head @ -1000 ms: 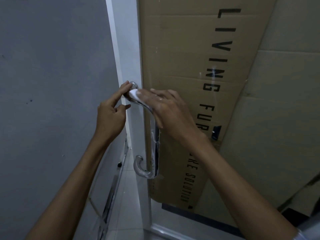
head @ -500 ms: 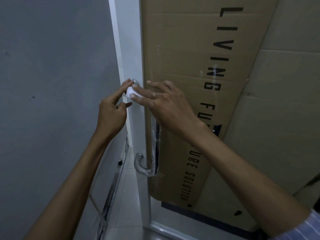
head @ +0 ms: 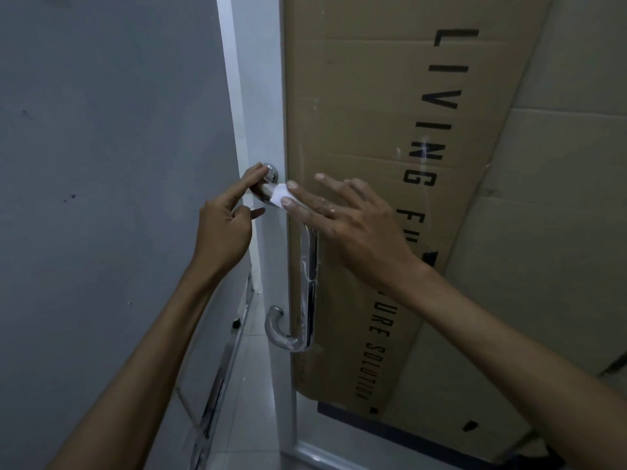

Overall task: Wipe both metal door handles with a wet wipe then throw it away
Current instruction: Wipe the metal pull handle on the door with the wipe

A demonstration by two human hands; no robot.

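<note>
A chrome door handle with curved ends is mounted on the white frame of a glass door; its bar looks wrapped in clear film. My right hand pinches a small white wet wipe around the handle's upper bend, thumb below and index finger above, the other fingers spread straight. My left hand touches the handle's top beside the round mount with its index fingertip; its other fingers are loosely curled and hold nothing.
A grey wall fills the left side. Behind the glass stands a tall cardboard box with black lettering. A chrome bar runs along the lower left beside the white tiled floor.
My right hand rubbed the wipe up toward the handle's round mount, then slid it a little back down the bend. My left index finger has stayed on the handle's top.
</note>
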